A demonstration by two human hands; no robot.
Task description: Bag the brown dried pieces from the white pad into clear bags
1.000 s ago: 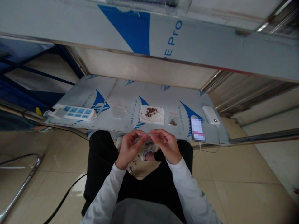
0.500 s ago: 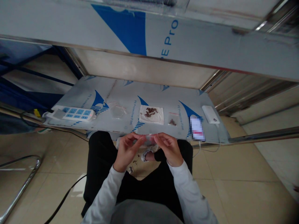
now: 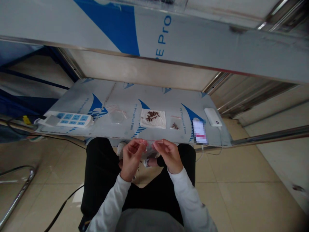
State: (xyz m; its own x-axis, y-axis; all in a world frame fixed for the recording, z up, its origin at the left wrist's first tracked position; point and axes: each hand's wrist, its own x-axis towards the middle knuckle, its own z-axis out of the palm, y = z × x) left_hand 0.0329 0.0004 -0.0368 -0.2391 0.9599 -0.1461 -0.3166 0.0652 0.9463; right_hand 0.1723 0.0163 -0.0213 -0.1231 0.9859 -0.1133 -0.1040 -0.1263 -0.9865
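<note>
My left hand (image 3: 131,158) and my right hand (image 3: 171,157) are close together over my lap, just off the shelf's front edge. Between them they pinch a small clear zip bag (image 3: 150,150) by its top edge, thumbs and forefingers closed on it. What the bag holds, if anything, I cannot make out. Beyond my hands, a pile of small brown screw-like pieces (image 3: 152,116) rests on a white cloth (image 3: 158,123). To its right lies another small zip bag (image 3: 174,123) with similar dark pieces inside. Several clear bags (image 3: 117,116) lie flat to the left.
A white power strip (image 3: 72,119) sits at the left of the film-covered shelf (image 3: 101,87). At the right are a phone (image 3: 200,131) and a white power bank (image 3: 213,117) with cables. An upper panel (image 3: 193,42) overhangs the back. My knees are below the front edge.
The whole view has shifted a little to the left. My fingers have moved slightly along the bag's top, and more of the clear bag shows hanging below them.
</note>
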